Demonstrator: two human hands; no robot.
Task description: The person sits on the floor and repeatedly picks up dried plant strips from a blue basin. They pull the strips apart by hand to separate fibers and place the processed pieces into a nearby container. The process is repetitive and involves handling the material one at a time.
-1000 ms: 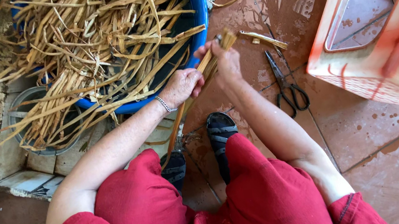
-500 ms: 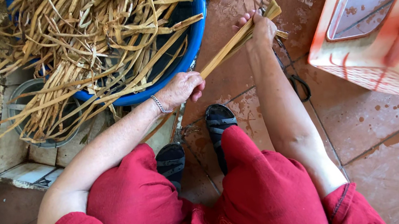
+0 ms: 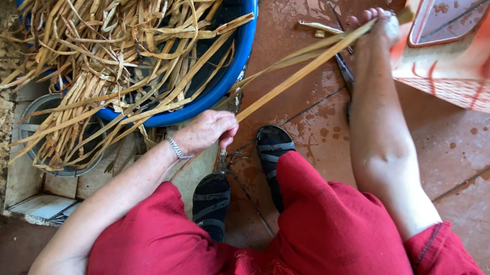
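Straw-coloured reed strip is drawn taut, left hand pinching its near end, right hand clenched on the far end, mid-stretch.

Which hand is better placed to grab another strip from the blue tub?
Left. The left hand sits right beside the blue tub rim, close to the dried strips. The right hand is stretched far out, holding the strip's other end.
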